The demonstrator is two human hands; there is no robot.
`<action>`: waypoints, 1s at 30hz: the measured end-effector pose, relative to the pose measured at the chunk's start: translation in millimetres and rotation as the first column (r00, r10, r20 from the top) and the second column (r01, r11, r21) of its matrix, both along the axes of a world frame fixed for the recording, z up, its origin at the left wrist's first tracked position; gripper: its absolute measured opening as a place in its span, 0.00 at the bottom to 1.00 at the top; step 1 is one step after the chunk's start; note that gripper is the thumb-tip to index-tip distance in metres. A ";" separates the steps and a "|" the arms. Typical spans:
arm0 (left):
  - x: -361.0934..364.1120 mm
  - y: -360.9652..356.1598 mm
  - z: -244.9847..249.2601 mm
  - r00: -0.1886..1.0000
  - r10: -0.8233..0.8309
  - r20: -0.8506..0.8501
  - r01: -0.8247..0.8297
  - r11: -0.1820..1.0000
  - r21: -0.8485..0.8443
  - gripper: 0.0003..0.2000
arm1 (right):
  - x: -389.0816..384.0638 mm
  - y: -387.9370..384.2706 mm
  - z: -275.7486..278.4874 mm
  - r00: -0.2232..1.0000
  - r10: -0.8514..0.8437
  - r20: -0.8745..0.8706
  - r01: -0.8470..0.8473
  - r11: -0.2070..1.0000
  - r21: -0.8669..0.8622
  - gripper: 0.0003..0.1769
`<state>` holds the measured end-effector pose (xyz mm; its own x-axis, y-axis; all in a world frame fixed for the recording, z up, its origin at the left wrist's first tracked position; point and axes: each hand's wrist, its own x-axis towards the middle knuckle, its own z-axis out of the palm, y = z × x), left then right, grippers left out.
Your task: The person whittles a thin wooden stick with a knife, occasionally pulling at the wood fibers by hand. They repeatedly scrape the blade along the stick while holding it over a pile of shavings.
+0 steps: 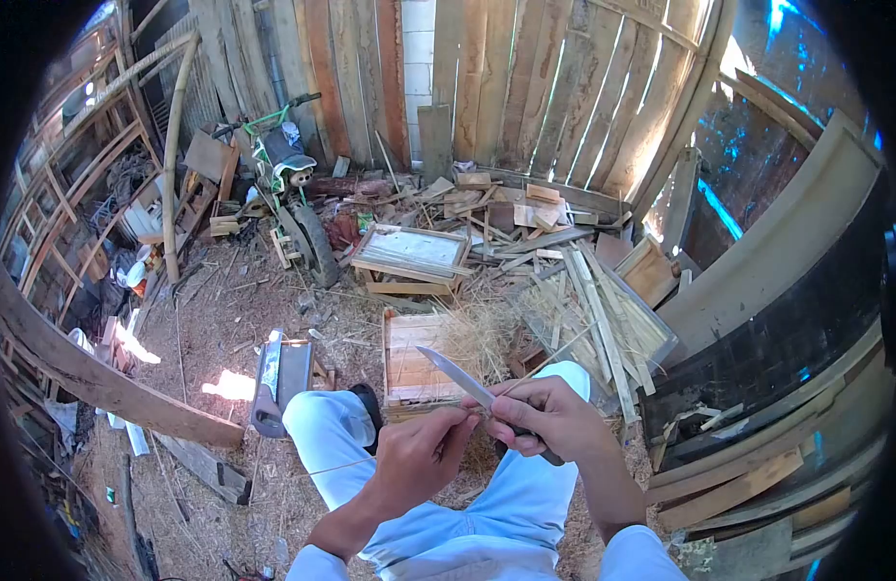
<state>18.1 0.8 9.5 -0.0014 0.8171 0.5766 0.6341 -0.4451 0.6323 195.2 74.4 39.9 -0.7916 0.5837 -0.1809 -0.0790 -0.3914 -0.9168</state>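
corners blacked out by the lens rim; forearms cut off at the bottom edge. one knife [459,376], centre of frame: only the blade on show, tip toward upper left, handle buried in the right hand [549,418], fist closed tight round it. one thin strip [556,355], hard to follow: runs lower left to upper right through both hands, meets the blade at the knuckles, pinched in the left hand [419,457], fingers curled shut on it, just left of the right. can't tell wood or bamboo. two knees in light blue trousers [327,426] below the hands. behind, centre: one slatted crate [412,356], straw beside it. one grey flat tool [276,376] on the dirt left of the knee, kind unclear. one small bike [295,169] upper left, partly hidden by scrap. one framed white panel [414,250] upper centre. loose offcuts right of centre, too tangled to count. plank fence [525,87] across the top.
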 end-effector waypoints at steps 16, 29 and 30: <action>-0.8 -1.5 -4.4 0.994 0.032 0.107 -0.021 0.995 -0.102 0.03 | -5.7 -3.0 -18.9 0.994 -0.045 -0.103 0.038 0.997 -0.065 0.19; -2.5 -6.8 -2.0 0.994 0.000 0.111 0.014 0.992 -0.126 0.04 | 13.3 10.5 0.7 0.990 -0.124 -0.061 0.122 0.992 -0.031 0.19; -3.1 -6.8 -3.2 0.993 0.000 0.114 0.014 0.993 -0.120 0.03 | 15.5 12.9 2.2 0.986 -0.161 -0.038 0.160 0.987 -0.031 0.19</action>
<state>15.0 -6.1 6.3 -0.0551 0.8806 0.4705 0.5522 -0.3657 0.7492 210.7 87.3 42.1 -0.6949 0.6990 -0.1689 -0.1791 -0.3957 -0.9007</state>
